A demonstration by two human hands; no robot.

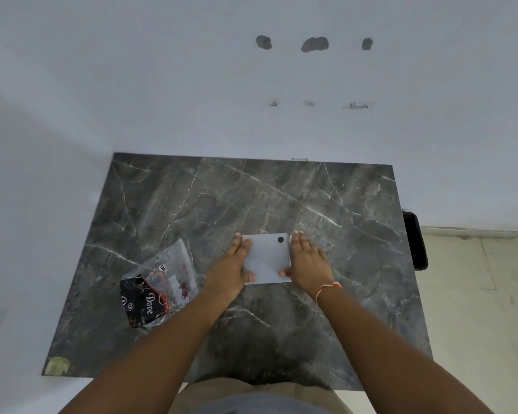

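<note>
A pale grey rectangular card or envelope (266, 258) with a black dot near its far right corner lies flat on the dark marble table (356, 234). My left hand (232, 264) lies along its left edge, fingers straight, thumb on the near left corner. My right hand (307, 258) lies along its right edge in the same way, thumb touching the near right corner. A red and white thread circles my right wrist.
A clear plastic bag (159, 285) with a black "Dove" printed cloth inside lies on the table to the left of my left arm. A black object (414, 240) sits just past the table's right edge. A white wall stands behind; a tiled floor lies to the right.
</note>
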